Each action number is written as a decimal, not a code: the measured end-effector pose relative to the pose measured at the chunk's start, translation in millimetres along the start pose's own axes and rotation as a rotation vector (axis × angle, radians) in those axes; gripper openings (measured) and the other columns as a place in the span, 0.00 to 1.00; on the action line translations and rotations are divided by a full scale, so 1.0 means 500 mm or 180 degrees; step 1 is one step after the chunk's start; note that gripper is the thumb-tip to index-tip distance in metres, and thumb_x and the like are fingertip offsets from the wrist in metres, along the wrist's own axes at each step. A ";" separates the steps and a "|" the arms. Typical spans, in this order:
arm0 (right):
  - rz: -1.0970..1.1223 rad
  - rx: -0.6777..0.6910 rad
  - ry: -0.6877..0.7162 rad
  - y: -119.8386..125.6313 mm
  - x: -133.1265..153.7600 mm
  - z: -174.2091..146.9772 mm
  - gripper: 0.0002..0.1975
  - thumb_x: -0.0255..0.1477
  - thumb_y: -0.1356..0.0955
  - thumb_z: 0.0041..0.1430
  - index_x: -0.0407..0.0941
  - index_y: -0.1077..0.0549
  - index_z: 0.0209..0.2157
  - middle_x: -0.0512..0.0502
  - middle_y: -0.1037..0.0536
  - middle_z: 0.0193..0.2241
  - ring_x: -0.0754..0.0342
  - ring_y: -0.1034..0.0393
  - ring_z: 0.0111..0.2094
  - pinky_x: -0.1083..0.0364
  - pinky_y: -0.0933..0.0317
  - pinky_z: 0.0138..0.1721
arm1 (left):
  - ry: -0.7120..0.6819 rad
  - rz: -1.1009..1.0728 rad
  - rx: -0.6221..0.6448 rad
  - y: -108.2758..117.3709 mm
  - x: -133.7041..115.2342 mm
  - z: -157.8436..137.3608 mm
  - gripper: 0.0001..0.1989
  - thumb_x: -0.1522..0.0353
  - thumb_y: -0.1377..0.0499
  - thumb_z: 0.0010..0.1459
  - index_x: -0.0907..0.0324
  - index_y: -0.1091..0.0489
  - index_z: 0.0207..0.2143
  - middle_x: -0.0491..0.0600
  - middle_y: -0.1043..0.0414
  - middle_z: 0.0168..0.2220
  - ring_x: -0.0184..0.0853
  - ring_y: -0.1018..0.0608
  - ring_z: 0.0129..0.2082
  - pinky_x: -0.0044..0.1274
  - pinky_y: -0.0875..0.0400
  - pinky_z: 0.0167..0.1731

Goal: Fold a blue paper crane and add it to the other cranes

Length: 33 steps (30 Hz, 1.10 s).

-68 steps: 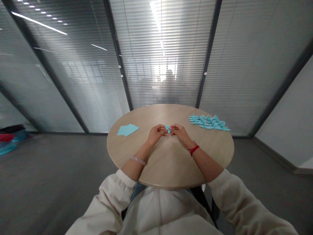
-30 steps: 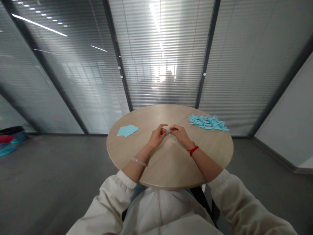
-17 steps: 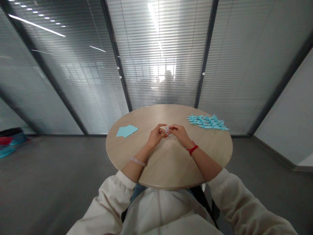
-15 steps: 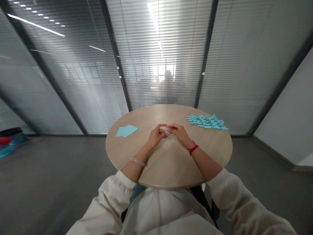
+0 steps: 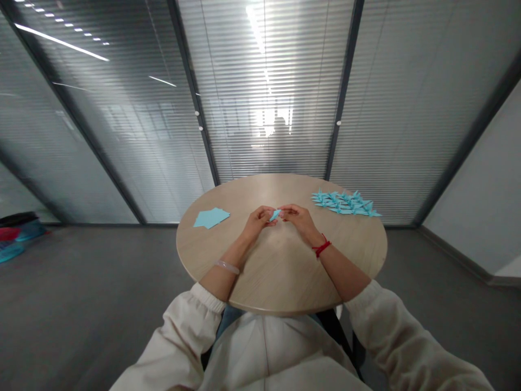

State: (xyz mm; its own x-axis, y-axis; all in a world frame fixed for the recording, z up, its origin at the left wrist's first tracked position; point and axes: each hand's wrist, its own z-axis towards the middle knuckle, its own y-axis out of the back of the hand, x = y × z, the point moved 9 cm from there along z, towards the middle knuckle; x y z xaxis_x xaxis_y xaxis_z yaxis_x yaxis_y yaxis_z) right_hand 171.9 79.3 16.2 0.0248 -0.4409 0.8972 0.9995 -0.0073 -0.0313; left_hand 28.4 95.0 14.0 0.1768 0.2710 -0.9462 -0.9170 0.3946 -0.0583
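Your round table (image 5: 280,271) had a pale wood-grain top, smooth and matt. The small folded piece (image 5: 275,214) between your hands was thin light-blue paper, matt and sharply creased, as were the flat sheets (image 5: 210,218) near the left edge and the folded figures (image 5: 345,203) by the far right edge.

Cream elastic-cuffed sleeves (image 5: 203,304), red wrist cord (image 5: 322,248), clear bangle (image 5: 227,266).

Thing: small light-blue folded paper piece (image 5: 275,215) | Hold: we pinch it between our left hand (image 5: 256,221) and right hand (image 5: 296,218) | Pose: tilted, one corner up | Place: just above the table (image 5: 280,271) centre
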 end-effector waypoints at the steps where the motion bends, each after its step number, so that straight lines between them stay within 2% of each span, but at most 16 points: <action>1: -0.0055 -0.0007 0.0066 0.000 0.004 0.000 0.17 0.41 0.26 0.46 0.44 0.22 0.34 0.46 0.20 0.31 0.54 0.28 0.32 0.54 0.34 0.37 | 0.0045 -0.0066 0.0003 -0.001 0.002 -0.001 0.19 0.56 0.34 0.48 0.61 0.29 0.36 0.49 0.28 0.36 0.31 0.25 0.33 0.29 0.28 0.40; 10: -0.0551 -0.0385 0.0373 0.017 0.035 -0.006 0.16 0.43 0.27 0.46 0.44 0.20 0.28 0.44 0.18 0.30 0.51 0.26 0.32 0.53 0.34 0.38 | 0.0337 -0.0476 0.0005 -0.010 0.010 -0.005 0.20 0.59 0.30 0.43 0.63 0.29 0.34 0.47 0.28 0.32 0.28 0.26 0.30 0.25 0.30 0.38; 20: -0.0655 -0.0454 0.0506 0.017 0.035 -0.009 0.15 0.43 0.27 0.47 0.45 0.20 0.27 0.44 0.18 0.29 0.51 0.26 0.31 0.53 0.34 0.36 | 0.0562 -0.0671 -0.0070 -0.008 0.022 -0.010 0.20 0.63 0.28 0.39 0.62 0.28 0.33 0.47 0.27 0.31 0.27 0.26 0.29 0.23 0.31 0.35; 26: -0.0802 -0.0370 0.0589 0.008 0.043 -0.013 0.14 0.42 0.28 0.50 0.44 0.21 0.28 0.44 0.19 0.29 0.52 0.27 0.30 0.54 0.34 0.34 | 0.0382 -0.0452 -0.0169 -0.002 0.013 -0.009 0.17 0.63 0.29 0.41 0.62 0.28 0.31 0.47 0.27 0.31 0.27 0.26 0.28 0.23 0.31 0.35; 33: -0.0819 -0.0043 0.0431 -0.007 0.016 -0.004 0.12 0.40 0.30 0.53 0.44 0.25 0.30 0.46 0.23 0.29 0.53 0.29 0.31 0.56 0.35 0.31 | -0.0052 0.0132 -0.0248 0.005 -0.013 -0.001 0.18 0.59 0.31 0.42 0.63 0.29 0.29 0.48 0.27 0.27 0.31 0.25 0.28 0.27 0.28 0.34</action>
State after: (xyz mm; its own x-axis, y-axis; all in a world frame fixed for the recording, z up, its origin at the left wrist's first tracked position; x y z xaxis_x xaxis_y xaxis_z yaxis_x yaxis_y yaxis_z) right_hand 168.4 74.2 22.5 -0.2333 -0.5387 0.8095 0.9722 -0.1460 0.1831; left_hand 24.9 93.7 19.7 0.1433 0.3003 -0.9430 -0.9486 0.3135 -0.0443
